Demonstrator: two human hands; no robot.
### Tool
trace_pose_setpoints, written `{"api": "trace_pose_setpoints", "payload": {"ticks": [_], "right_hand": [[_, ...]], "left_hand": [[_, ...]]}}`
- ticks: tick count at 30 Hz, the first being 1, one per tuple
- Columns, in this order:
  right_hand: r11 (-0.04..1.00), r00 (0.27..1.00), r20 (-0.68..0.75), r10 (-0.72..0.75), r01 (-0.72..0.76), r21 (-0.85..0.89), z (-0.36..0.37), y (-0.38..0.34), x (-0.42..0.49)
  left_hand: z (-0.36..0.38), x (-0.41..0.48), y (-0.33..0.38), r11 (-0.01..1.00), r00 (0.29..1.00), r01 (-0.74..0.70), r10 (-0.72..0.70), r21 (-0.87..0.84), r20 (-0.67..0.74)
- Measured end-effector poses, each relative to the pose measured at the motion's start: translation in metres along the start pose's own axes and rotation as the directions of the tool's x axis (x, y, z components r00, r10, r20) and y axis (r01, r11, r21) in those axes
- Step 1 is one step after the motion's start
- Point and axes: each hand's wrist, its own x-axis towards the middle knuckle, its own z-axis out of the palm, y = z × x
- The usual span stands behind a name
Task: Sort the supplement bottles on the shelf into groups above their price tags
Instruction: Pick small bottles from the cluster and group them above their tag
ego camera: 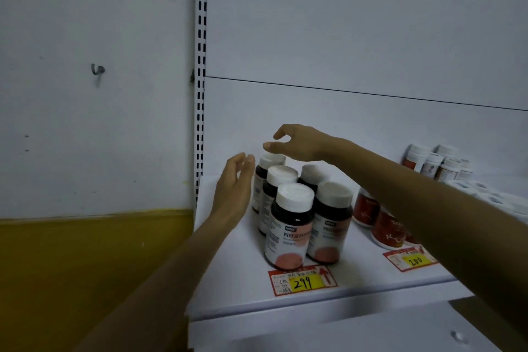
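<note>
Several dark bottles with white caps and pink labels (290,226) stand grouped on the white shelf (228,288), above a red-and-yellow price tag reading 299 (303,280). My left hand (234,188) is open just left of the group, fingers up, not touching it. My right hand (297,141) hovers open over the back bottle's cap (271,158), fingers curled, holding nothing. Red-labelled bottles (387,227) stand to the right, partly hidden by my right forearm, above a second tag reading 200 (411,260).
More white-capped bottles (437,163) cluster at the back right by the rear panel. White round caps (491,197) fill the far right edge. A slotted upright (200,66) and a wall bound the shelf on the left.
</note>
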Motion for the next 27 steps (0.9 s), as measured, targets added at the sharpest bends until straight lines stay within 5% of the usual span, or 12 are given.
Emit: {"api": "trace_pose_setpoints", "payload": {"ticks": [10, 16, 27], "right_hand": [[0.998, 0.985, -0.16, -0.06, 0.059, -0.011, -0.067, 0.083, -0.082], [0.999, 0.968, -0.249, -0.026, 0.017, -0.037, -0.103, 0.17, -0.154], [0.992, 0.951, -0.287, 0.118, -0.124, -0.002, -0.141, 0.312, -0.21]], "left_hand": [[0.078, -0.019, 0.118, 0.802, 0.923, -0.38, 0.357, 0.46, 0.14], [0.173, -0.063, 0.145, 0.658, 0.883, -0.47, 0.348, 0.589, 0.315], [0.314, -0.094, 0.152, 0.645, 0.863, -0.491, 0.271, 0.585, 0.425]]}}
